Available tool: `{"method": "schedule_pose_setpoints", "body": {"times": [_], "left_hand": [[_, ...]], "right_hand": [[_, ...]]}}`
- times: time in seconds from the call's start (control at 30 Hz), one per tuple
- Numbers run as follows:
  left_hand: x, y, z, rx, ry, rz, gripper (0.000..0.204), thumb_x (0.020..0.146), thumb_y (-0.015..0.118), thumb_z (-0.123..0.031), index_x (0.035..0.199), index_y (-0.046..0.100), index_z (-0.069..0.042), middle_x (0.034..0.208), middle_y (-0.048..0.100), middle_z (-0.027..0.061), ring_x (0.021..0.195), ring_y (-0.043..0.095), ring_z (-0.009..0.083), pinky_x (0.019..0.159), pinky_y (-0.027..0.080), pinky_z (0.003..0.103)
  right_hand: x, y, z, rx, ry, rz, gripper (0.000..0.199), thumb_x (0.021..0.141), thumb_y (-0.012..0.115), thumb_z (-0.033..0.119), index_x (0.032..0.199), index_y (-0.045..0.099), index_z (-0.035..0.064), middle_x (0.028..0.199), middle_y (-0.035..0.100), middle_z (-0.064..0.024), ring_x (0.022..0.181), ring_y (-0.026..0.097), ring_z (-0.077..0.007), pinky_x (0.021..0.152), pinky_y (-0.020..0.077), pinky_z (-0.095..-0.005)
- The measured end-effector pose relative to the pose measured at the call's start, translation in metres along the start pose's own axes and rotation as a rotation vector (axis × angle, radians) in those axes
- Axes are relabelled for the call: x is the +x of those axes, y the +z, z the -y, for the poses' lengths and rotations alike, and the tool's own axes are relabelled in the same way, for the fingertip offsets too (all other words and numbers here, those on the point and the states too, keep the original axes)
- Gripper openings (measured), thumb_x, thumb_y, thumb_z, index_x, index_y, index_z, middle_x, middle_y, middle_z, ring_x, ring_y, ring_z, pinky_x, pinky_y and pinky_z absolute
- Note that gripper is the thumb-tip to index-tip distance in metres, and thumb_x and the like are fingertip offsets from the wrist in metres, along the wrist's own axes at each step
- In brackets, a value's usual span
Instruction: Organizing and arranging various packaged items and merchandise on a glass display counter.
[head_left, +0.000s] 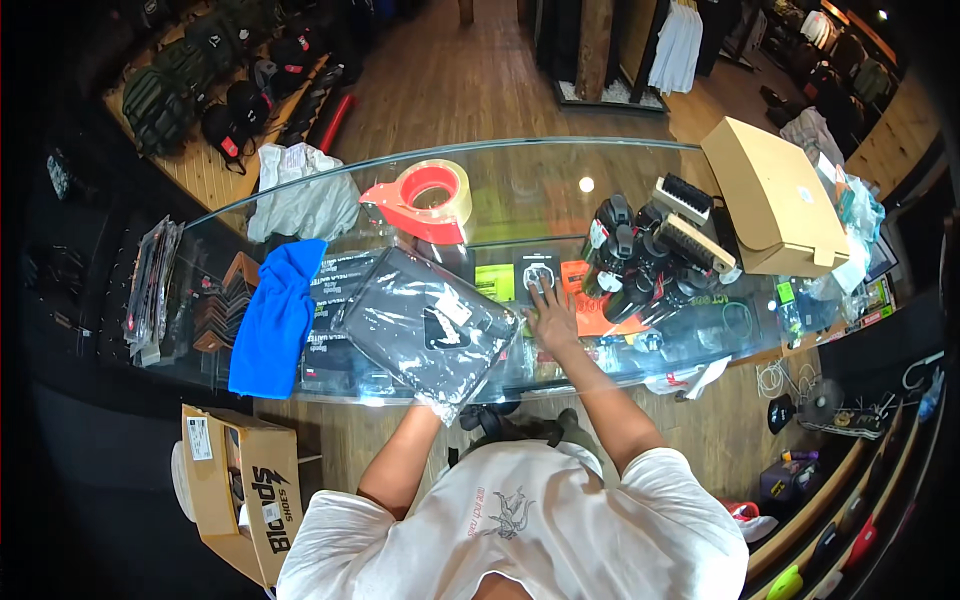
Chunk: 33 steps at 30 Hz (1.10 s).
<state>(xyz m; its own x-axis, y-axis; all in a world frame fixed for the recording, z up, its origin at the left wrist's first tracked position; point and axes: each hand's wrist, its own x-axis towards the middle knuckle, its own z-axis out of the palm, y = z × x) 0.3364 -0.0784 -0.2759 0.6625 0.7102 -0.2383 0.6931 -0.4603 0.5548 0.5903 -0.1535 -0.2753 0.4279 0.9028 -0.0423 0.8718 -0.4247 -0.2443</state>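
Observation:
A dark folded garment in a clear plastic bag [432, 325] lies at a slant over the near edge of the glass counter [520, 372]. My left forearm [398, 462] runs up beneath the bag's lower corner. That hand is hidden behind the bag, so its fingers and grip cannot be made out. Just right of the bag, my right hand [552, 322] rests on the glass with fingers spread and nothing held. A blue cloth [280, 320] lies left of the bag. Beyond it sits a red tape dispenser [425, 200] with a roll of clear tape.
Several dark bottles [620, 245] and two brushes [692, 243] stand to the right, beside a brown cardboard box [775, 195]. A crumpled grey-white bag [302, 190] lies far left. Flat plastic packets [155, 285] stack at the left end. An open carton [245, 480] stands below, left.

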Motion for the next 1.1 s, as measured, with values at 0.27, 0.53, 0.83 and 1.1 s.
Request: {"method": "schedule_pose_setpoints", "body": {"times": [0.27, 0.53, 0.83, 1.1], "left_hand": [[-0.026, 0.002, -0.007, -0.069, 0.002, -0.077, 0.044, 0.104, 0.047, -0.037, 0.137, 0.058, -0.010, 0.132, 0.064, 0.0104, 0.123, 0.057, 0.0226, 0.106, 0.045, 0.041], [-0.047, -0.004, -0.015, -0.158, -0.039, -0.189, 0.042, 0.104, 0.050, -0.035, 0.136, 0.058, -0.009, 0.130, 0.064, 0.0098, 0.121, 0.058, 0.0223, 0.105, 0.045, 0.041], [-0.058, -0.007, -0.047, -0.223, 0.085, -0.288, 0.040, 0.103, 0.052, -0.032, 0.135, 0.058, -0.009, 0.129, 0.065, 0.0091, 0.119, 0.059, 0.0219, 0.105, 0.046, 0.041], [-0.071, -0.018, -0.041, -0.306, 0.290, -0.291, 0.039, 0.103, 0.054, -0.030, 0.135, 0.058, -0.008, 0.127, 0.065, 0.0085, 0.118, 0.060, 0.0215, 0.104, 0.047, 0.040]], "right_hand": [[-0.023, -0.017, -0.022, 0.163, -0.125, -0.243, 0.046, 0.096, 0.063, 0.034, 0.130, 0.062, 0.0035, 0.132, 0.059, -0.0184, 0.128, 0.051, -0.0413, 0.106, 0.0404, -0.0544], [-0.142, -0.214, 0.061, 0.920, -0.882, 0.608, 0.028, 0.100, 0.060, 0.022, 0.118, 0.066, 0.0012, 0.120, 0.065, -0.0149, 0.105, 0.065, -0.0383, 0.092, 0.0535, -0.0456], [-0.106, -0.251, 0.113, 0.201, -0.798, -0.145, 0.059, 0.095, 0.063, 0.048, 0.144, 0.056, 0.0156, 0.153, 0.044, -0.0184, 0.142, 0.036, -0.0478, 0.114, 0.0351, -0.0565], [-0.112, -0.223, 0.192, 0.188, -0.635, -0.259, 0.064, 0.089, 0.061, 0.062, 0.140, 0.062, 0.0232, 0.145, 0.050, -0.0135, 0.121, 0.046, -0.0364, 0.096, 0.0417, -0.0464]]}}
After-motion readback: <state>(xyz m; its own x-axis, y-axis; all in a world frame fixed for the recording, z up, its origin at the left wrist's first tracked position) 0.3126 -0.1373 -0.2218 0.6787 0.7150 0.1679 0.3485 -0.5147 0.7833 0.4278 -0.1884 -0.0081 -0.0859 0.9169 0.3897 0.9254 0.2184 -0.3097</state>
